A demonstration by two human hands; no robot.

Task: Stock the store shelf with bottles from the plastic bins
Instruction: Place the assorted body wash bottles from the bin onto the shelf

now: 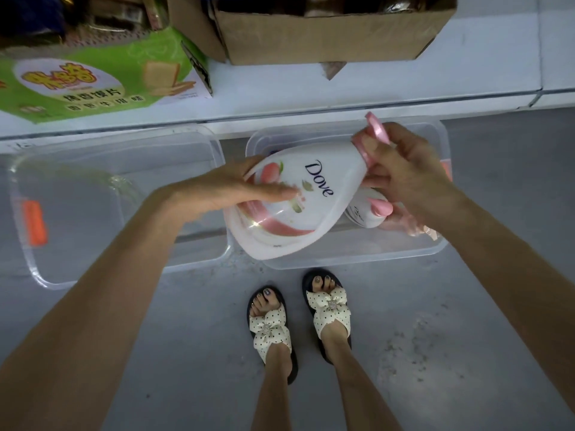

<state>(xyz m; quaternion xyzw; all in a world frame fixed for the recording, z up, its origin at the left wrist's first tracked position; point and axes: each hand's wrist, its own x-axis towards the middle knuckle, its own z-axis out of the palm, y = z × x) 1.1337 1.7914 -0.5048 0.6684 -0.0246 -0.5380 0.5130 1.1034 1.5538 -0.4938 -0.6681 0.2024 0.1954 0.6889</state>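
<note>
Bottle (298,197) (large, white plastic, pink pump top) hangs tilted over clear plastic bin (357,259) by white shelf (389,88); right hand (404,178) grips the neck, left hand (230,188) clasps the broad base, probably sharing its weight.

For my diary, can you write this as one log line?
left hand: holds Dove bottle | right hand: grips its pink pump | over: plastic bin

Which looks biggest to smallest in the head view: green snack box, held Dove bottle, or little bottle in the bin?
1. Green snack box and held Dove bottle: alike; the bottle is nearer the camera, so unranked.
2. Little bottle: clearly smallest.
</note>
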